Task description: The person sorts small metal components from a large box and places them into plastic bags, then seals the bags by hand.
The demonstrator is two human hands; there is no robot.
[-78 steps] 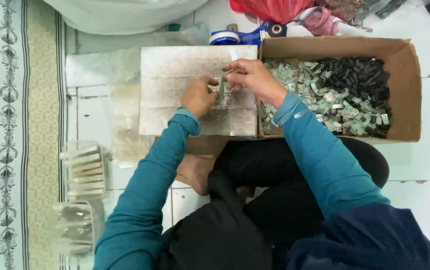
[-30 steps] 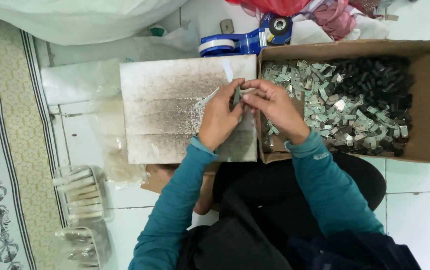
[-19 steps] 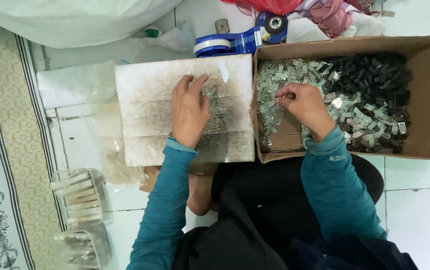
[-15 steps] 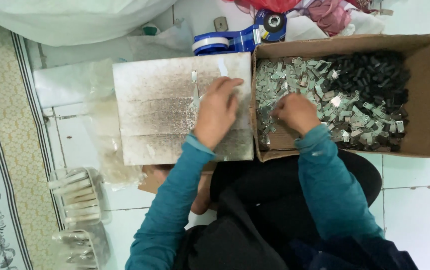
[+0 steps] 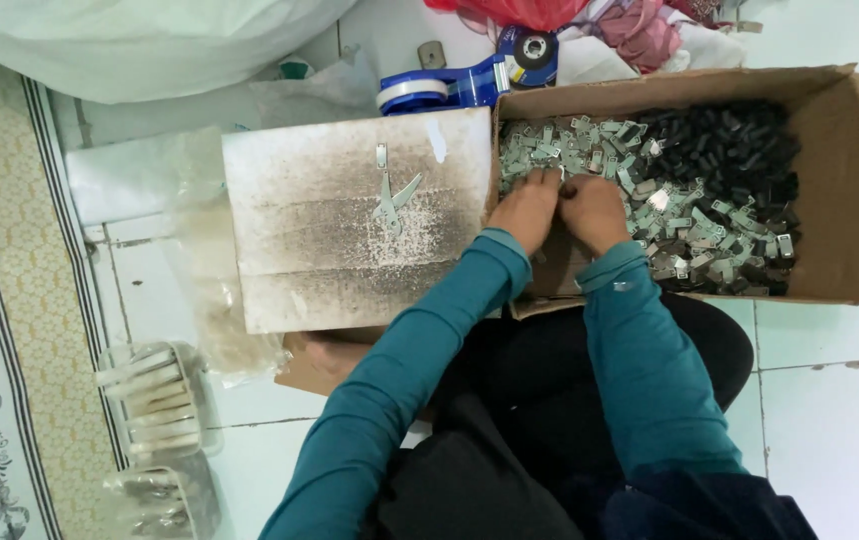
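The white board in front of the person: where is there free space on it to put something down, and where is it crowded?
The white board is bare along its lower half and left side, around the metal pieces lying near its top middle. The cardboard box is crowded: silver and black parts fill it, and the left hand and right hand are in its left end.

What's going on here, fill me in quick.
A person sits on a tiled floor with both hands in a cardboard box of small metal parts and black parts. The left hand and right hand dig side by side into the metal pile; what they grip is hidden. Beside the box lies a smudged white board with a few metal pieces on it. A blue tape dispenser sits behind.
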